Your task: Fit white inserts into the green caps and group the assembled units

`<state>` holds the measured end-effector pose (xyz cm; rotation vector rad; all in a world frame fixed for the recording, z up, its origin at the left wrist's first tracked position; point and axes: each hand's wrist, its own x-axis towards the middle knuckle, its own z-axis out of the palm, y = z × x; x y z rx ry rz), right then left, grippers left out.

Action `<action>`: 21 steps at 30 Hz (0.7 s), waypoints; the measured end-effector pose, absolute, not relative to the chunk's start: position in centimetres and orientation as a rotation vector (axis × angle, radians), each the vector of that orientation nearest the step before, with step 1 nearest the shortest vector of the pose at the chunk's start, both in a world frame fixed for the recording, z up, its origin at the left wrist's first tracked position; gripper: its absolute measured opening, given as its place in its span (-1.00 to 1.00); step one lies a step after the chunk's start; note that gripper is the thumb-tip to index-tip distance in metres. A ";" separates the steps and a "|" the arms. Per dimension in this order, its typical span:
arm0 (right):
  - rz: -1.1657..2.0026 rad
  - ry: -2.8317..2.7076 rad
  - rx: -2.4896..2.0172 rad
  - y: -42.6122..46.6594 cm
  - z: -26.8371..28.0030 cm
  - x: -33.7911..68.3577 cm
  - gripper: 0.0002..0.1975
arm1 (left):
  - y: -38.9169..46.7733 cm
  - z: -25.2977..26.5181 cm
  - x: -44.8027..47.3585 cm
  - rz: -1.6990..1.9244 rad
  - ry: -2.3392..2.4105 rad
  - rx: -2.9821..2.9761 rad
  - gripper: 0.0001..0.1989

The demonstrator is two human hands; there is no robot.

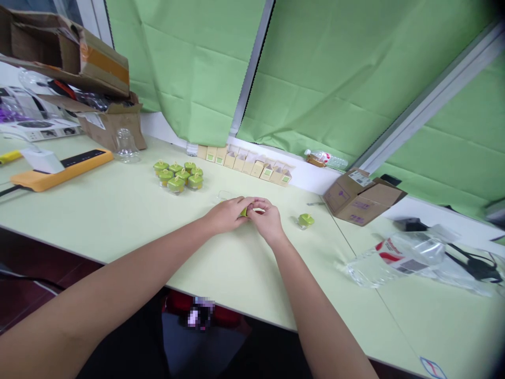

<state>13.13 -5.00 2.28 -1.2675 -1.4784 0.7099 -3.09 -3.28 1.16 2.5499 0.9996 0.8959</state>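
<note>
My left hand (pixel 230 215) and my right hand (pixel 268 220) meet over the middle of the table. Their fingers close together on a small green lid (pixel 243 212), mostly covered by the fingers. Whether a jar is under it I cannot tell. Just behind my left hand lies a clear plastic piece (pixel 225 195). To the right of my right hand stands one small clear jar with a green lid (pixel 305 220). A group of several similar green-lidded jars (pixel 175 184) stands to the left, beyond my left hand.
Small cardboard boxes (pixel 248 164) line the wall. An orange power strip (pixel 67 169), a clear bottle-shaped piece (pixel 126 147) and open cartons (pixel 106 118) are at left. At right are a brown box (pixel 359 197) and a large plastic bottle (pixel 398 255).
</note>
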 end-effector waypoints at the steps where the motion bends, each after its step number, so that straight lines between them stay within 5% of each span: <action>1: 0.712 -1.475 -1.282 -5.1 2.4 13.1 -0.95 | -3.3 1.2 -3.1 0.897 1.000 2.549 -0.45; 21: 0.516 -1.580 -1.269 -4.8 1.9 12.8 -0.91 | -3.3 1.3 -3.0 0.953 1.017 2.480 -0.48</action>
